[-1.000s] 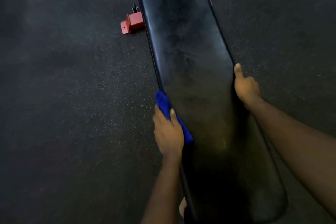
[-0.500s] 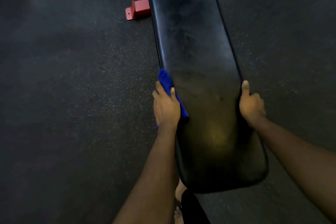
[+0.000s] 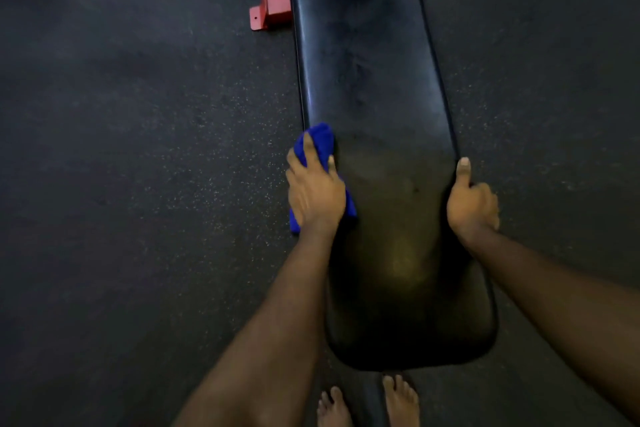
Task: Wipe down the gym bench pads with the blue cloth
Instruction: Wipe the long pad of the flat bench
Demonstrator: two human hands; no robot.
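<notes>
Two hands bracket the long black vinyl bench pad [image 3: 374, 80], one on each flank, not far from its rounded near end. The left hand [image 3: 315, 191] clamps the bunched blue cloth [image 3: 320, 139] against the pad's left side edge, fingers [image 3: 309, 152] wrapped over the fabric and thumb lying up on the top face. Across from it the right hand [image 3: 472, 199] grips the opposite edge with its thumb flat along the rim and its fingers curled round the side. It holds nothing but the pad itself, which looks like a steadying grip.

Now the geometry that matters: the pad's long axis runs straight away from the person, from the bare feet [image 3: 400, 399] at the bottom to the top of the view. The cloth sits on the left edge with most of the pad's length lying ahead of it. Cloudy smears show on the surface further up, so a forward stroke along that axis looks like the call, and the left hand is the one placed to make it.

Off to the left, well ahead of the cloth, a red metal frame foot [image 3: 270, 10] rests on the dark speckled rubber floor [image 3: 138, 149].
</notes>
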